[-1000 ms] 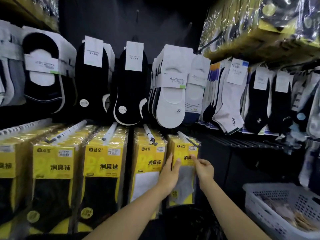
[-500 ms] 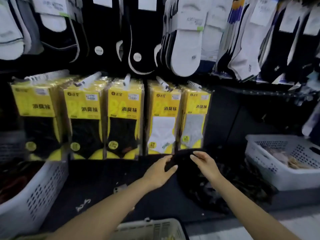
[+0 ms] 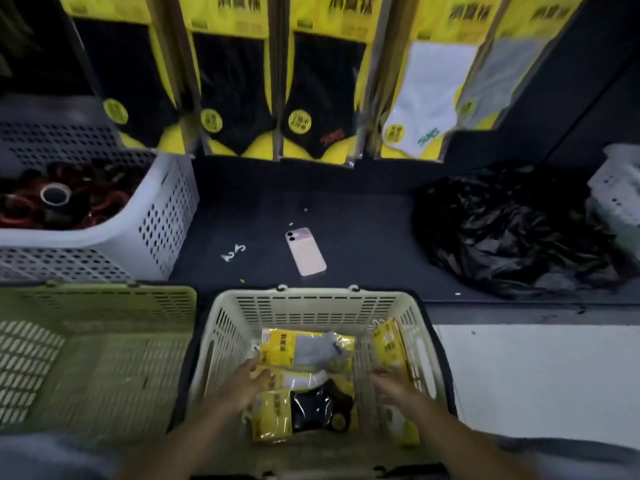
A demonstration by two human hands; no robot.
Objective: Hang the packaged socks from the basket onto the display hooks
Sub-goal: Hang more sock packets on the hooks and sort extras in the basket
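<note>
The fingers (image 3: pixel 255 366) of the left hand (image 3: pixel 247 382) are spread and straight over the loose packs, clamped on nothing; whether they touch the wrapper is lost in blur. The right hand (image 3: pixel 393 384) reaches in beside it, fingers likewise apart and empty, near the packs that stand on edge against the right wall. Both are inside the cream basket (image 3: pixel 311 296), where the packaged socks lie: a grey pair (image 3: pixel 308 348) flat on top, a black pair (image 3: pixel 304 408) nearer the person

Likely risks: the glossy film could slip from a shallow pinch, and overlapping packs could come up two at once. The upright ones may topple if the right hand brushes them. The hang-hole is out of sight here, so a pack lifted by the wrong end would need turning

Beyond the basket, a dark surface (image 3: pixel 363 237) carries a pink phone (image 3: pixel 305 251), a crumpled black bag (image 3: pixel 512 230) and a white basket of tape rolls (image 3: pixel 149 220). Hung yellow packs (image 3: pixel 325 81) line the wall above; the hooks are out of view. A green basket (image 3: pixel 97 341) sits left, pale floor (image 3: pixel 536 375) right
</note>
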